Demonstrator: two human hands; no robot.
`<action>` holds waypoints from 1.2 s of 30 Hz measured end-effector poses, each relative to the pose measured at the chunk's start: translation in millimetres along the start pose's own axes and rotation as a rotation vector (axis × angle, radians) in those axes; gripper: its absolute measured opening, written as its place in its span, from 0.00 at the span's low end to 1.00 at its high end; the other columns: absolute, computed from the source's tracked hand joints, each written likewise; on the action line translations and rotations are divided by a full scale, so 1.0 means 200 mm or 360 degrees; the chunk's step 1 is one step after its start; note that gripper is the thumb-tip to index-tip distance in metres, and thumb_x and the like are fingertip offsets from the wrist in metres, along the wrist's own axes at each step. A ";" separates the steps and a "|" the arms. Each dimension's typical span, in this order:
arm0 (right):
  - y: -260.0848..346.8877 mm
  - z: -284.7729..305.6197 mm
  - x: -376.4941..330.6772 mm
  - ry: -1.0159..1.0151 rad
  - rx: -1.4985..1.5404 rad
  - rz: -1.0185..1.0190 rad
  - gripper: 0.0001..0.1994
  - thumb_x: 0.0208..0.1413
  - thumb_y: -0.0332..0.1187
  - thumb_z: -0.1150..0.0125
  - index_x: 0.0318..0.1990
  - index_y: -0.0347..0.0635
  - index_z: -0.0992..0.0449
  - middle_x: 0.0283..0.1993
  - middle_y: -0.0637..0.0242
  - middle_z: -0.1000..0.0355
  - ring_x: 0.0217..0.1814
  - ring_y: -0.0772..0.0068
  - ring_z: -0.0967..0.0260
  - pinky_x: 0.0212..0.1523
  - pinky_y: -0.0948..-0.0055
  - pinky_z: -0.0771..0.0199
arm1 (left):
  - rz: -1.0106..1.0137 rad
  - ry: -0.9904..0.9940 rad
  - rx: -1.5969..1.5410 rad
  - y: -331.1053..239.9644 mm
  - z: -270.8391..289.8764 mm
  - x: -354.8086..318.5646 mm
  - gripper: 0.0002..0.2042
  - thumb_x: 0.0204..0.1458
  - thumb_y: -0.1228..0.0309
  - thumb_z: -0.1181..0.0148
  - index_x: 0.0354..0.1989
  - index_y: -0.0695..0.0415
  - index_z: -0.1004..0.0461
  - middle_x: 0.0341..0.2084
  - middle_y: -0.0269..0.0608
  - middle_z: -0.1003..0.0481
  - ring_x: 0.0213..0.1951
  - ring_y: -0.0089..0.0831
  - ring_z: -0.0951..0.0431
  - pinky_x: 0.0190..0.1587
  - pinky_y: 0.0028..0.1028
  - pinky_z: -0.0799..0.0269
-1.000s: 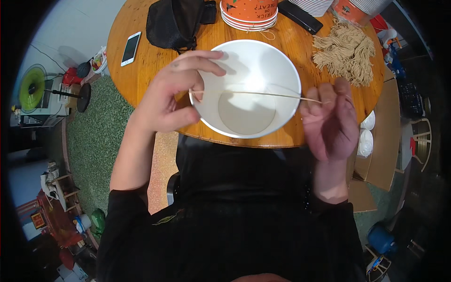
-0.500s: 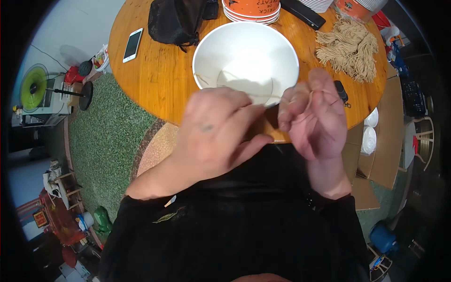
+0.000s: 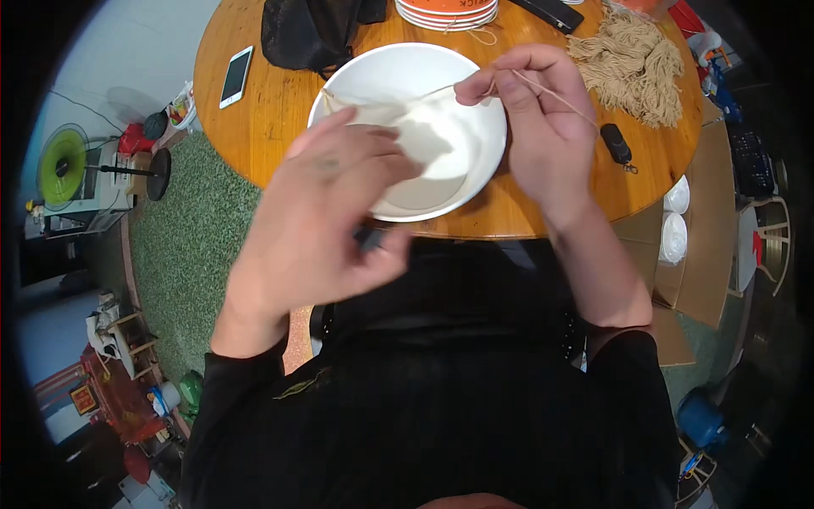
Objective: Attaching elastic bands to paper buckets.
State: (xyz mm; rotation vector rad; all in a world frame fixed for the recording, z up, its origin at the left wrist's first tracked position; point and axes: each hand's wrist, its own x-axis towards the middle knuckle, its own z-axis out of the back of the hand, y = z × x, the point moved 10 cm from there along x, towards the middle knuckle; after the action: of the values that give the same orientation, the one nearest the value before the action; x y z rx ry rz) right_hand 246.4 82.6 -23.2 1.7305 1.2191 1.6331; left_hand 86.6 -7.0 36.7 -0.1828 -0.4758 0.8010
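Far L, off the table: floor fan w/ green blades (image 3: 63, 167). Round wooden table (image 3: 271, 127): white phone (image 3: 236, 77) lies nr its L edge, dark screen up. Black mesh bag (image 3: 305, 38) sits R of it, twd the far edge.

L hand (image 3: 314, 212) is over the near edge, in front of the bucket's L side & hiding part of it. Blurred; fingers loosely bent, thumb well apart from them. Can't tell if index touches the rim.

White bucket (image 3: 490, 127) is on the table at the near edge, mouth twd the camera, inside visible. Thin beige cord (image 3: 543, 90) runs from the bucket's L rim across the mouth to R hand (image 3: 487, 89), which is at the bucket's R rim: thumb & index pressed tog., pinching the cord, w/ a loose tail trailing R over the hand.

Behind the bucket, at the far edge: stack of orange buckets (image 3: 447, 10), cut off by the frame; black oblong case (image 3: 543, 12) to its R. Bundle of beige cords (image 3: 632, 68) nr the far R edge. Black key fob (image 3: 616, 144) just R of R hand's wrist, twd the R edge. Off the table, far R: cardboard box (image 3: 708, 229).
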 end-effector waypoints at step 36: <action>0.34 -0.28 0.03 -0.0304 -0.0869 0.0713 0.07 0.66 0.16 0.44 0.47 0.34 0.22 0.33 0.56 0.21 0.34 0.64 0.19 0.36 0.69 0.21 | 0.0617 0.0025 -0.0554 0.21 -0.03 -0.01 0.14 0.48 0.81 0.24 0.40 0.64 0.25 0.37 0.34 0.24 0.43 0.18 0.26 0.44 0.27 0.19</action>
State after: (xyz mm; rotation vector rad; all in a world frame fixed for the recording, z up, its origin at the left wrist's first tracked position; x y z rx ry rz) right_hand 212.2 40.7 45.8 1.8056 0.2554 1.7695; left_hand 61.1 19.8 16.7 -0.6180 -0.5720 1.0903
